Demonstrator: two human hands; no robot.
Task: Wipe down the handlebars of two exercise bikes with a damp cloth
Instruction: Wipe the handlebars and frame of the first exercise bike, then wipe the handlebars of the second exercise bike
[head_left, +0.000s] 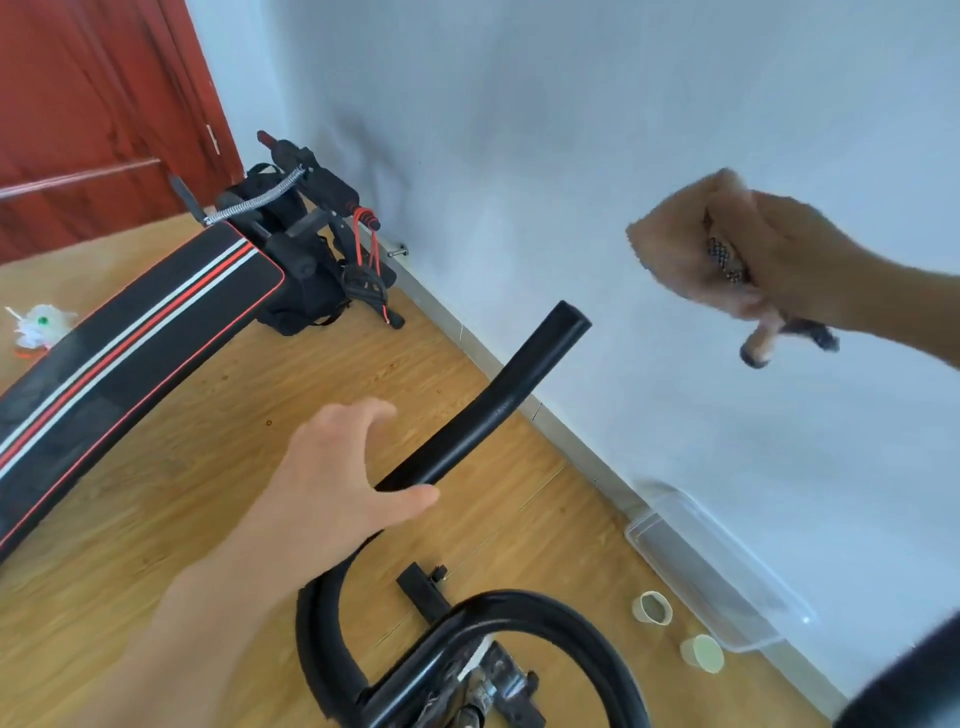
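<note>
We can read no brand and no writing on anything here; a small mark on the handlebar (498, 400) is too blurred to make out. We count one black handlebar tube rising toward the wall (623, 156), and we use it as our landmark. The left hand (337, 483) is at its lower part, fingers spread and curved, thumb just under the tube; we cannot tell if the palm touches it. The right hand (784, 265) is up and to the right of the handlebar's end, well apart from it, closed tight around one tan cloth (675, 244). Below the handlebar, to the right, we count two paper cups (652, 608) on the floor (208, 441) and one clear plastic box (717, 571) by the wall. To its left lies one black bench with red and white stripes (130, 332).
</note>
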